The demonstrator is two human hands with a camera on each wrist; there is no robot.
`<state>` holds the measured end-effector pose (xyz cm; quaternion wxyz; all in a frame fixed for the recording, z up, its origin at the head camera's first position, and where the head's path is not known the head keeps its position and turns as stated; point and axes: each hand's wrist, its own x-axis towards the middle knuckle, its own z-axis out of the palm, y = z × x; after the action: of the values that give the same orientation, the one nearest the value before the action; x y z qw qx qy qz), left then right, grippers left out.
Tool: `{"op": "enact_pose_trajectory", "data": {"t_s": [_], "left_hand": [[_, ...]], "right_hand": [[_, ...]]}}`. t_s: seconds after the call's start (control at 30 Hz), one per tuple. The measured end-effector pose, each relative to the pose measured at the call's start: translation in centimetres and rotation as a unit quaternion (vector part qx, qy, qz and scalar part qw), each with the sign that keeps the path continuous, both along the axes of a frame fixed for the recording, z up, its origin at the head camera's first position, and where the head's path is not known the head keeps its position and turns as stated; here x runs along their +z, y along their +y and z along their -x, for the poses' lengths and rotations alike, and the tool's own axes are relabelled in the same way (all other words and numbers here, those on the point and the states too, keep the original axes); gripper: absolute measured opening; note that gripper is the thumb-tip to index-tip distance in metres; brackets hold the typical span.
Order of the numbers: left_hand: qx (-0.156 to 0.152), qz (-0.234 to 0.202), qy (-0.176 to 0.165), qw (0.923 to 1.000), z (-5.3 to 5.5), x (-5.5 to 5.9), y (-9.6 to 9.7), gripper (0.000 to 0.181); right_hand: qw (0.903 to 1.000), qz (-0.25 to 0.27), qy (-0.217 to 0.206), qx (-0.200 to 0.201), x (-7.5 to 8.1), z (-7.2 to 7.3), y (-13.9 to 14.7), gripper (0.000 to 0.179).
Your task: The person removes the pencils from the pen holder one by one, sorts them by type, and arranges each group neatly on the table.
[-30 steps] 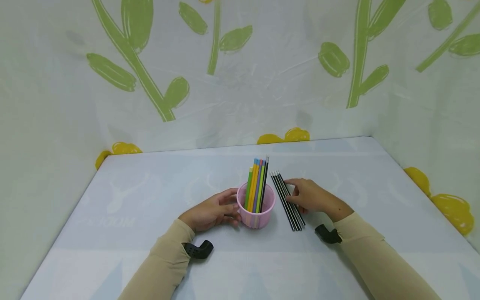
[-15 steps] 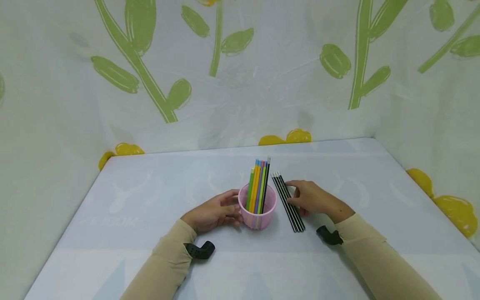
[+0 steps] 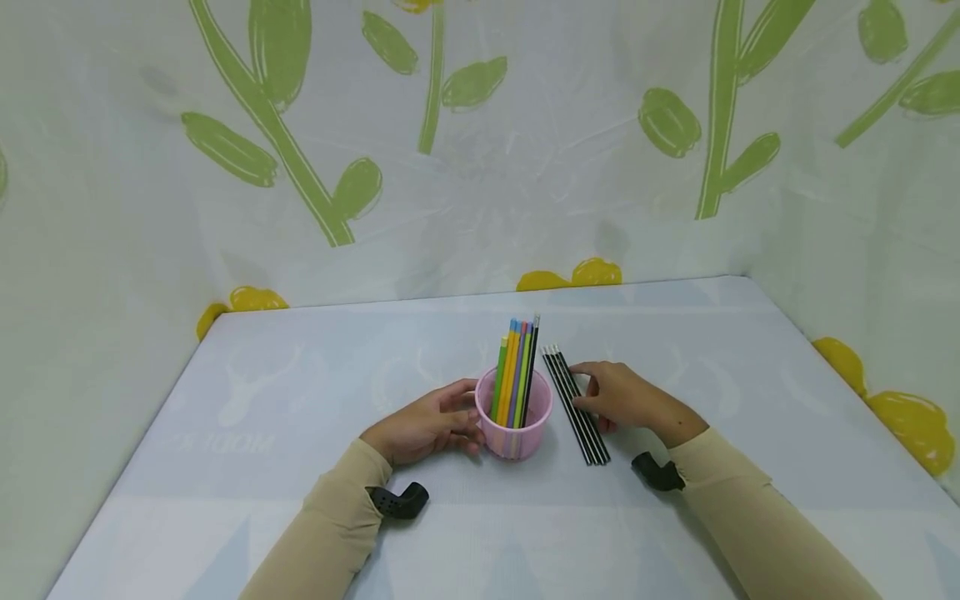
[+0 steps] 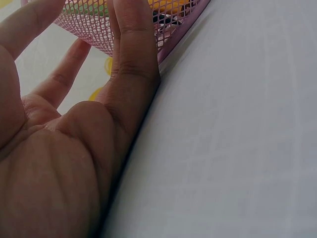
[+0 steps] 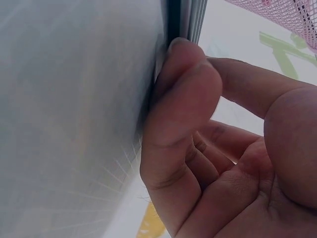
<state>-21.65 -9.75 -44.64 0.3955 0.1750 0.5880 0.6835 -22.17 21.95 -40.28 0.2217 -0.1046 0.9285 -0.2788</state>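
Note:
A pink mesh pencil cup [image 3: 513, 442] stands upright on the table with several coloured pencils [image 3: 510, 375] and one black pencil leaning in it. My left hand [image 3: 427, 427] rests against the cup's left side, fingers spread; in the left wrist view its fingertips overlap the pink mesh [image 4: 91, 29]. Right of the cup, several black pencils [image 3: 574, 408] lie side by side on the table, pale ends pointing away. My right hand [image 3: 628, 396] touches their right side with index fingertip and thumb. The right wrist view shows bent fingers right at the edge of the pencils [image 5: 185, 22].
The white table [image 3: 300, 542] carries faint pale prints. White walls [image 3: 525, 192] with green plant drawings and yellow flower shapes stand behind and at both sides. A black wrist device [image 3: 401, 502] sticks out of the left sleeve, another black device [image 3: 657, 472] out of the right.
The head view has shifted slightly. Both hands, the cup and the pencils hold the same places.

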Motion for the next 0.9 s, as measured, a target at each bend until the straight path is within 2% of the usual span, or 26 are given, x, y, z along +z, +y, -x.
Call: {"op": "enact_pose_trajectory", "data": {"t_s": [0.37, 0.6, 0.9], "left_hand": [[0.002, 0.004, -0.009, 0.9999, -0.1, -0.04, -0.05, 0.06], [0.001, -0.004, -0.007, 1.0, -0.11, -0.12, -0.02, 0.061], [0.002, -0.004, -0.004, 1.0, 0.02, -0.39, 0.09, 0.06]], "right_hand": [[1.0, 0.003, 0.004, 0.003, -0.11, -0.07, 0.02, 0.061], [0.9998, -0.003, 0.011, -0.013, 0.1, -0.1, -0.1, 0.061], [0.9969, 0.02, 0.071, -0.027, 0.36, -0.33, -0.53, 0.05]]}}
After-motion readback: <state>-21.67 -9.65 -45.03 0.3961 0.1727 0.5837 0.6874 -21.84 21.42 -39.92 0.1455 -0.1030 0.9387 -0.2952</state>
